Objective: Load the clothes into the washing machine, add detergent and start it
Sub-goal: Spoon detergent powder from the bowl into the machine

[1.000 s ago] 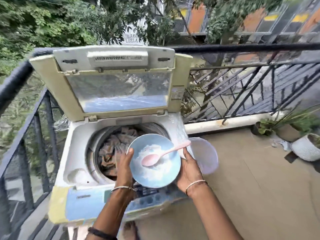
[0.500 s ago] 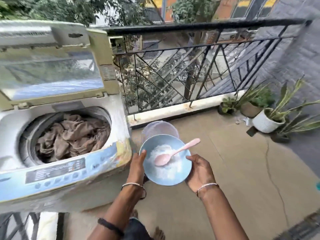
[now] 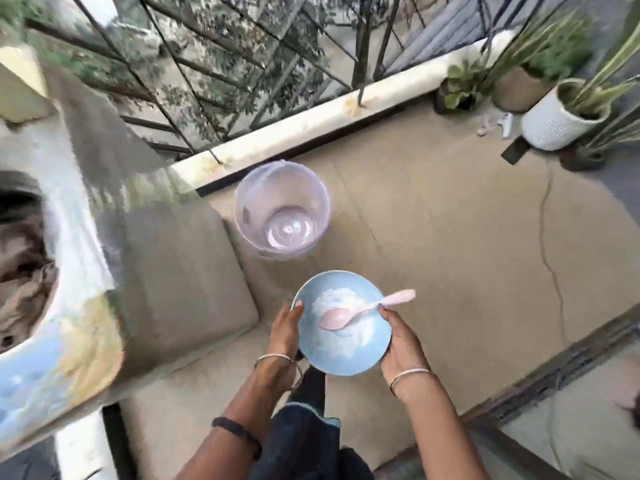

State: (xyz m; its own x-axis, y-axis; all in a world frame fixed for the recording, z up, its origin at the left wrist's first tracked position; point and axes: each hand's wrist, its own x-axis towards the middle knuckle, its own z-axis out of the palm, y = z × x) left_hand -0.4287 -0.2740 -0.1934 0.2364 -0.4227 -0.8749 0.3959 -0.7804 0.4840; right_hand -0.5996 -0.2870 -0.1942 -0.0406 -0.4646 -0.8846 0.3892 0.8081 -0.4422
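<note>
I hold a light blue bowl (image 3: 346,344) low over the balcony floor, with my left hand (image 3: 284,327) gripping its left rim and my right hand (image 3: 401,337) cupping its right side. White detergent powder (image 3: 334,301) lies in the bowl, and a pink spoon (image 3: 360,310) rests in it with the handle pointing right. The washing machine (image 3: 69,299) fills the left edge, blurred, with brown clothes (image 3: 20,271) visible in its drum. The lid is out of view.
An empty translucent bucket (image 3: 281,211) stands on the floor just beyond the bowl. Potted plants (image 3: 561,112) sit at the far right by the black balcony railing (image 3: 263,64). A crack runs across the tan floor (image 3: 450,237).
My view has swung right and down, away from the machine. The bowl, still in both hands, has moved from over the drum to low above the floor near the bucket.
</note>
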